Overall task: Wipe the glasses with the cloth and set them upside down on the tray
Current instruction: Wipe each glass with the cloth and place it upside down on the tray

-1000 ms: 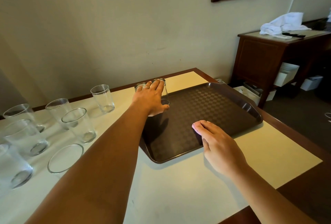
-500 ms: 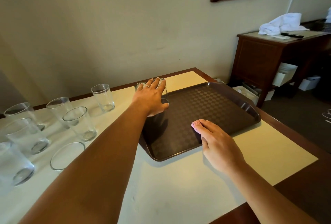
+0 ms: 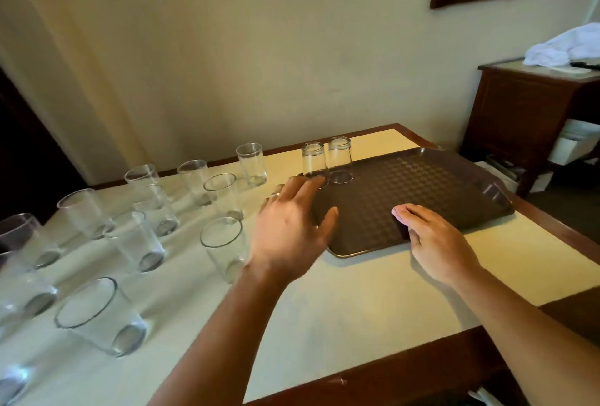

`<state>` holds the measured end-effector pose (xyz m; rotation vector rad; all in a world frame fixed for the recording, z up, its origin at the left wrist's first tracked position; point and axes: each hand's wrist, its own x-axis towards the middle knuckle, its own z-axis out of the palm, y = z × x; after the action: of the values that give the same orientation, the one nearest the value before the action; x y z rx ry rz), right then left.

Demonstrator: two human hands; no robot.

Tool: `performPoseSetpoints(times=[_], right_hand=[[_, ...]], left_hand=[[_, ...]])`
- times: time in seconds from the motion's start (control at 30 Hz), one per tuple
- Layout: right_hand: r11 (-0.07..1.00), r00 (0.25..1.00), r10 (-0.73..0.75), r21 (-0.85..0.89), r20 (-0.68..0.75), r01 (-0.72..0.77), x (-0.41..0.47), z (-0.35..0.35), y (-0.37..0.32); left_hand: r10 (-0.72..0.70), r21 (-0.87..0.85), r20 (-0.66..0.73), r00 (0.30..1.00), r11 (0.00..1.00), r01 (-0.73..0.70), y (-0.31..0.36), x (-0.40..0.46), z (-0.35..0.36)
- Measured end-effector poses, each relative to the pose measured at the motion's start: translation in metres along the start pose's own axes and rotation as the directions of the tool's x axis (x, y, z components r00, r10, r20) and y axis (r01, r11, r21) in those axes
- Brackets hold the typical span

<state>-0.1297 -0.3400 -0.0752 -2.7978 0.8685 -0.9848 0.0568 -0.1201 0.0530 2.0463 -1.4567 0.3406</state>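
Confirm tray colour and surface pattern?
The tray is dark brown with a fine checkered texture across its floor; seen best in the head view.

You are looking down at a brown rectangular tray [image 3: 422, 185] with a checkered surface and a raised rim, lying flat on the table. Two clear glasses stand upside down, just beside each other, at its far left corner: the left inverted glass [image 3: 313, 159] and the right inverted glass [image 3: 340, 159]. To the left of the tray, many more clear glasses stand upright on the table, among them the nearest upright glass [image 3: 224, 248] and a far upright glass [image 3: 251, 164]. A crumpled white cloth [image 3: 565, 47] lies well apart, far right.
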Motion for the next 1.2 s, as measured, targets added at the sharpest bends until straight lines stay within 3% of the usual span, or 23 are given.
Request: performPoseSetpoints(times=[0.17,0.3,0.43,0.6,0.9,0.97,1.07,1.13,1.2], right_hand=[[0.999,0.999,0.018,0.044,0.05,-0.02,0.001,0.0,-0.021],[0.99,0.994,-0.097,0.109,0.055,0.091,-0.008,0.001,-0.073],[0.973,0.977,-0.197,0.138,0.085,0.184,-0.018,0.012,-0.126],[0.982,0.977,-0.157,0.125,0.143,0.139,-0.03,0.013,-0.163],[0.974,0.957,-0.183,0.176,0.224,0.145,-0.054,0.006,-0.183],[0.962,0.941,-0.205,0.232,0.27,0.143,-0.054,0.007,-0.19],[0.949,0.942,-0.186,0.301,0.28,0.098,-0.049,0.01,-0.203],[0.946,0.954,-0.143,0.32,0.264,0.053,-0.051,0.01,-0.21],[0.952,0.957,-0.126,0.304,0.261,0.042,-0.055,0.01,-0.214]], left_hand=[[-0.165,-0.091,-0.282,0.945,0.985,0.145,-0.028,-0.085,-0.021],[-0.41,-0.214,-0.354,0.841,0.911,0.354,-0.05,-0.117,-0.014],[-0.587,-0.359,-0.28,0.76,0.798,0.484,-0.066,-0.124,-0.004],[-0.627,-0.393,-0.007,0.779,0.718,0.575,-0.091,-0.111,0.004],[-0.667,-0.466,0.058,0.743,0.64,0.611,-0.114,-0.095,-0.003],[-0.696,-0.624,0.056,0.716,0.535,0.569,-0.112,-0.1,-0.01],[-0.722,-0.87,0.175,0.669,0.205,0.449,-0.105,-0.11,-0.029],[-0.696,-0.906,0.309,0.648,-0.007,0.424,-0.099,-0.117,-0.043],[-0.64,-0.891,0.395,0.659,-0.094,0.444,-0.096,-0.126,-0.056]])
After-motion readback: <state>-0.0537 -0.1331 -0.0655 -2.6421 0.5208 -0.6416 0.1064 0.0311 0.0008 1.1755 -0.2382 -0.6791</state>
